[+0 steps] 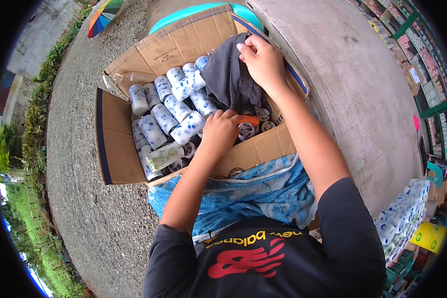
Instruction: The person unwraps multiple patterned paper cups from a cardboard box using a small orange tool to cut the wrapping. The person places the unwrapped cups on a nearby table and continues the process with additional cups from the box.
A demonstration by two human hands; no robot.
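An open cardboard box (123,146) holds several white cylinders with blue flecks (164,117). A pale green-flecked cylinder (165,156) lies across them at the front. My left hand (220,128) is closed on an orange object (248,120), largely covered by my fingers, over some round cylinder ends (246,131). My right hand (257,59), fingers curled in a pinch, grips the top of a bunched dark grey cloth (227,74) in the box's right side. Beneath the box's front hangs a blue patterned towel (232,196).
A teal rounded object (176,19) sits behind the box. Right of it runs a pale surface (342,89), with shelves of goods (422,59), stacked white-and-blue cylinders (401,213) and a yellow container (427,236). Gravel (79,149), plants (44,84) and a rainbow umbrella (102,19) are left.
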